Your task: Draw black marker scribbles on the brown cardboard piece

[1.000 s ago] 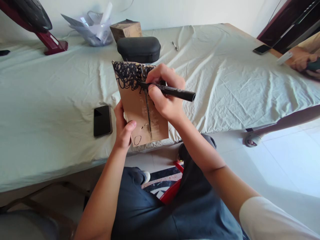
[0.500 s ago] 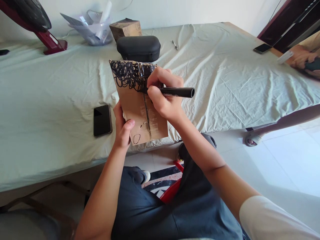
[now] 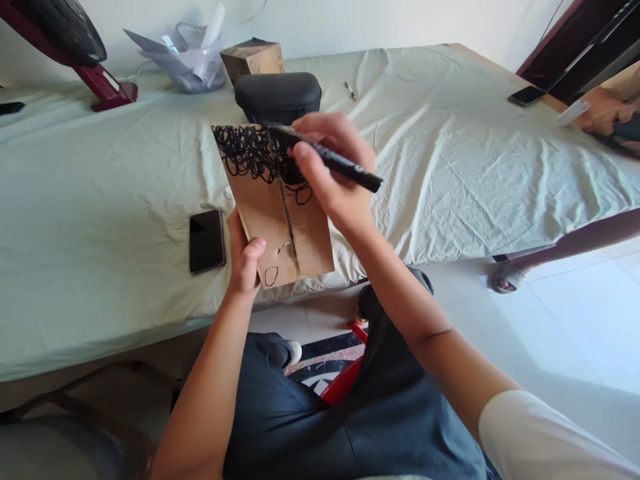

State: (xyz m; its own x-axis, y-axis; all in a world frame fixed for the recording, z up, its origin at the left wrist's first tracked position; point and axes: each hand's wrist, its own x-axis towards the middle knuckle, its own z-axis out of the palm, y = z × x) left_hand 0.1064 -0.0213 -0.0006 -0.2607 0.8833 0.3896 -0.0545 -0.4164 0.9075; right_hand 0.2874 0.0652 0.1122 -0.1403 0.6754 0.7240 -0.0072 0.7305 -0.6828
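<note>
My left hand [image 3: 244,257] grips the lower left edge of a brown cardboard box [image 3: 285,220], holding it tilted above the table's front edge. Black scribbles cover the box's top band. My right hand [image 3: 336,175] is closed round a black marker [image 3: 340,163]; its tip rests on the scribbled top edge of the box, and its back end points right.
A black phone [image 3: 206,241] lies on the pale sheet [image 3: 100,200] left of the box. Behind the box sit a black case [image 3: 278,97], a small cardboard box [image 3: 253,59], crumpled plastic [image 3: 185,53] and a red fan base [image 3: 107,90]. Another person's hand [image 3: 603,119] and a phone [image 3: 525,97] are at far right.
My right hand has lifted the marker tip from the box's middle seam up to its top edge. The box has tilted slightly left. New loops of ink show below the scribble.
</note>
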